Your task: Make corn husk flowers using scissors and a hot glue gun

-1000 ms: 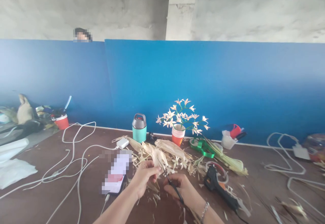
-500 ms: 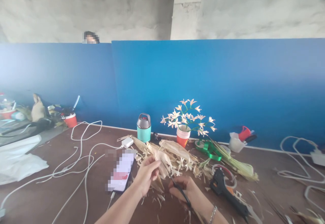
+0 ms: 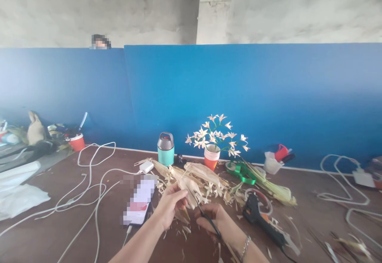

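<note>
My left hand (image 3: 170,205) pinches a pale dried husk strip (image 3: 186,187) just above the brown table. My right hand (image 3: 215,220) is closed round the black handles of small scissors (image 3: 205,217), whose blades point up at the strip. Both hands work over a heap of dried husks and small husk flowers (image 3: 205,181). Cut scraps (image 3: 183,229) lie under the hands.
A phone (image 3: 139,201) on a white cable lies left of my hands; a black glue gun (image 3: 262,221) lies right. Behind stand a teal container (image 3: 165,149), a red cup of husk flowers (image 3: 211,156), green ribbon (image 3: 240,171) and a blue partition (image 3: 238,96). White cables (image 3: 89,191) sprawl left and right.
The view swayed right, then back left. Both hands stay at the husk strip with the scissors against it; little else differs.
</note>
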`<state>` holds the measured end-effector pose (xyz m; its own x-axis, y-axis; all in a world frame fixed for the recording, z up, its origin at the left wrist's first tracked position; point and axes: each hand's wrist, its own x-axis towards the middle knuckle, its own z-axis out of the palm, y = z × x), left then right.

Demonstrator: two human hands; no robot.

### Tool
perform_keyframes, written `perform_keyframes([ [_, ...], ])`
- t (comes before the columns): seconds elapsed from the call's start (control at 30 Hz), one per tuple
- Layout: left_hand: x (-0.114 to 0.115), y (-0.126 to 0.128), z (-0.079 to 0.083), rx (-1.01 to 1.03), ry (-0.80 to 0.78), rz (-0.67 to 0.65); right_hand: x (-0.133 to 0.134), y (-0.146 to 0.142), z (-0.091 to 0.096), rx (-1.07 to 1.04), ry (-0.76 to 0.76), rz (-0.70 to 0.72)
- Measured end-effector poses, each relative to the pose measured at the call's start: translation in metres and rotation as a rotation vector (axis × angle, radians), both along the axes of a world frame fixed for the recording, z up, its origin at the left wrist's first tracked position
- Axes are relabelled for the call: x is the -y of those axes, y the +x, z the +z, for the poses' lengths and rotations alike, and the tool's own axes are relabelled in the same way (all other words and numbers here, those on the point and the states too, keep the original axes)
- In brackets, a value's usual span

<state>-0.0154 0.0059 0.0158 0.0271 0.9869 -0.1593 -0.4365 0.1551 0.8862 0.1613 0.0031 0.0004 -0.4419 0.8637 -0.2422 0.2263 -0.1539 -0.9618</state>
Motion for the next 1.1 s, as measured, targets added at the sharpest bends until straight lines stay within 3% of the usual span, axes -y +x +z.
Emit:
perform_keyframes([
  [0.33, 0.001, 0.002, 0.001, 0.019, -0.004, 0.004, -0.006, 0.000, -0.016, -0.030, 0.030, 0.008],
  [1.1, 0.003, 0.007, 0.000, 0.062, -0.052, 0.012, -0.003, -0.006, -0.012, -0.048, 0.067, -0.028],
])
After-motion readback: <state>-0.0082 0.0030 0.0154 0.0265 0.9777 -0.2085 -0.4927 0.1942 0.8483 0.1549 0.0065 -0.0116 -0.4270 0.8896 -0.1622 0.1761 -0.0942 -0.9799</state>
